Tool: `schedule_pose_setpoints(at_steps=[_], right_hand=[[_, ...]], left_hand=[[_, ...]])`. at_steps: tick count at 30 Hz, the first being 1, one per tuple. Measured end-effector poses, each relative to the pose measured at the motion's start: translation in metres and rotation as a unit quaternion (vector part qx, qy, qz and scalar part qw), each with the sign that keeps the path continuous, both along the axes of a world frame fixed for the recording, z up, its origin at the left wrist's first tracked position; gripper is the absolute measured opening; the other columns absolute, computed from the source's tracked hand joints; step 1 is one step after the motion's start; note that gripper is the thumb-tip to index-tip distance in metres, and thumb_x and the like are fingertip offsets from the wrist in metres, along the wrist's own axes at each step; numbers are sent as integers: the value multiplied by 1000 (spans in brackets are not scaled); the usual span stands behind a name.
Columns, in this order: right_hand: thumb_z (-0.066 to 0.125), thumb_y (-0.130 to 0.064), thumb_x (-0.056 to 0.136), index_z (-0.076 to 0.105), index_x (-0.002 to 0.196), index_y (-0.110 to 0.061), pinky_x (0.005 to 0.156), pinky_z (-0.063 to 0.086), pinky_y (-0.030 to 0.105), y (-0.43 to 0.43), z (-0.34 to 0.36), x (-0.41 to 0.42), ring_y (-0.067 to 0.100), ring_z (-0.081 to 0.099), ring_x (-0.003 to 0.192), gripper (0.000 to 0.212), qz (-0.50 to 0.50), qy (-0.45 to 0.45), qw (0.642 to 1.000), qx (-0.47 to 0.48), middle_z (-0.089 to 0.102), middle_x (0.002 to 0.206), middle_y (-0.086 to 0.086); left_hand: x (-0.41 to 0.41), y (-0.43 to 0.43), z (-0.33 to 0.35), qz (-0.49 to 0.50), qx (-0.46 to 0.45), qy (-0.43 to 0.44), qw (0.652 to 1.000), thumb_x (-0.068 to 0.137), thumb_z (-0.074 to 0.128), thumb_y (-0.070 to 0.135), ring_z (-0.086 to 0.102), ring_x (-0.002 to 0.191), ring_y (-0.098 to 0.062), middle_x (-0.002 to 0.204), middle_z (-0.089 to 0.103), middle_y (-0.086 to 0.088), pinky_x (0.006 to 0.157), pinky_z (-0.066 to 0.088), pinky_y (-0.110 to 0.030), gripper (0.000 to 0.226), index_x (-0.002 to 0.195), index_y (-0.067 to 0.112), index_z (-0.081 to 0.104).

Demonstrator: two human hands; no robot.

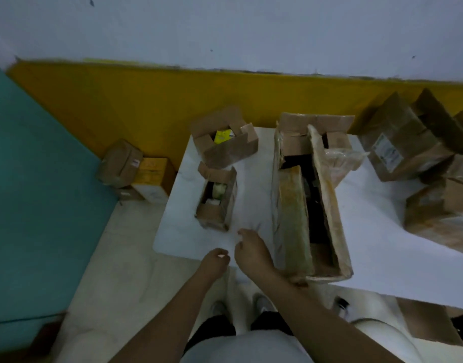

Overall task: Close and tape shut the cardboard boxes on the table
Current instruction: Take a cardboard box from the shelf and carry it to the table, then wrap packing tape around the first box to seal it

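Three cardboard boxes stand on the white table [251, 200] with flaps raised, evidently awaiting closure: a small box [216, 203] at near left, a squarer box [225, 150] beyond it, and a long box [293, 205] to the right. The left hand [216, 262] and right hand [252, 254] hover together over the near edge, fingers curled. Blur hides whether either pinches anything.

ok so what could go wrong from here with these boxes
1. The long box sits right at the near edge of the table, with the right forearm close by its corner; a nudge might tip it off.
2. Plastic wrap hangs out over its side and could get trapped when the flaps close.
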State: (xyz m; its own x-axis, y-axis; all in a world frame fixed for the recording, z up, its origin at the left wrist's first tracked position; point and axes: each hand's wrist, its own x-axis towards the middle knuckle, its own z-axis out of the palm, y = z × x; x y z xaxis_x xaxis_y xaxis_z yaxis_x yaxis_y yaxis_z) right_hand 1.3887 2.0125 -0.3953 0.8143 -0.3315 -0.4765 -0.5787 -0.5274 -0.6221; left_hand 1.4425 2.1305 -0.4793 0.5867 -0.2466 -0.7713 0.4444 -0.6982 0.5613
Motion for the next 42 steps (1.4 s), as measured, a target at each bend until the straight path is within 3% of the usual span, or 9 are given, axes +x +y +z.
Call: schedule_pose_setpoints(at_steps=[3, 9, 17, 21, 25, 28, 34, 38, 42], right_hand=[[42, -6, 98, 50, 130, 2, 88, 39, 27, -3, -56, -22, 30, 53, 117, 33, -4, 87, 996, 0, 53, 130, 18], [43, -6, 95, 55, 110, 3, 82, 43, 29, 4, -126, -48, 28, 54, 107, 21, -51, 106, 993, 20, 57, 118, 17], [44, -9, 97, 41, 67, -9, 67, 39, 33, 5, -146, -57, 25, 54, 80, 30, -80, 91, 991, 52, 53, 79, 12], [41, -15, 100, 50, 82, -6, 70, 39, 29, 1, -135, -57, 28, 58, 88, 22, -78, 113, 989, 51, 63, 100, 20], [41, -16, 99, 50, 100, -4, 73, 37, 28, -4, -118, -55, 27, 55, 95, 15, -109, 142, 981, 80, 60, 112, 19], [40, -24, 102, 50, 112, -2, 80, 41, 34, 0, -102, -49, 25, 50, 92, 27, -144, 163, 961, 170, 56, 98, 13], [41, -42, 103, 53, 125, -1, 78, 40, 31, 21, -57, -28, 16, 50, 75, 48, -242, 149, 909, 306, 54, 87, 4], [54, -51, 94, 39, 141, -4, 79, 53, 33, 33, -13, -11, 28, 61, 103, 68, -308, 76, 898, 304, 56, 130, 16], [48, -35, 102, 52, 125, -8, 40, 42, 14, 32, 56, 4, 10, 58, 64, 36, -257, -27, 900, 351, 60, 100, 6]], left_hand=[[-21, 11, -25, 34, 33, 16, 999, 89, 63, 24, 59, 116, -37, 132, 57, -24, 92, 49, -38, 53, 136, 2, 51], [-46, -4, -60, 44, 26, -2, 999, 98, 56, 12, 43, 135, -28, 148, 42, -16, 94, 36, -20, 56, 146, -3, 33], [-57, -24, -97, 153, -120, -46, 980, 88, 61, -10, 64, 77, 4, 91, 67, 6, 80, 47, -22, 27, 96, 16, 64], [-54, -21, -90, 122, -72, -25, 990, 92, 66, 12, 60, 112, -19, 120, 62, -1, 84, 42, -22, 35, 126, 7, 59], [-46, -19, -78, 87, -35, 16, 995, 98, 53, 9, 56, 120, -27, 130, 59, -12, 94, 45, -32, 30, 125, -2, 61], [-42, -19, -58, 89, -49, 10, 995, 97, 53, 9, 62, 109, -30, 118, 65, -21, 94, 50, -41, 25, 112, -5, 67], [-28, -16, 20, 61, -27, -114, 991, 93, 56, 16, 60, 76, -15, 94, 69, -9, 64, 45, -21, 19, 97, 3, 70], [-18, 1, 88, 35, -59, -207, 976, 95, 57, 17, 63, 80, -8, 91, 70, 3, 68, 47, -19, 14, 91, 20, 70], [-6, 8, 157, 51, -114, -272, 954, 98, 55, 15, 62, 77, 2, 86, 68, 11, 68, 46, -14, 21, 85, 27, 66]])
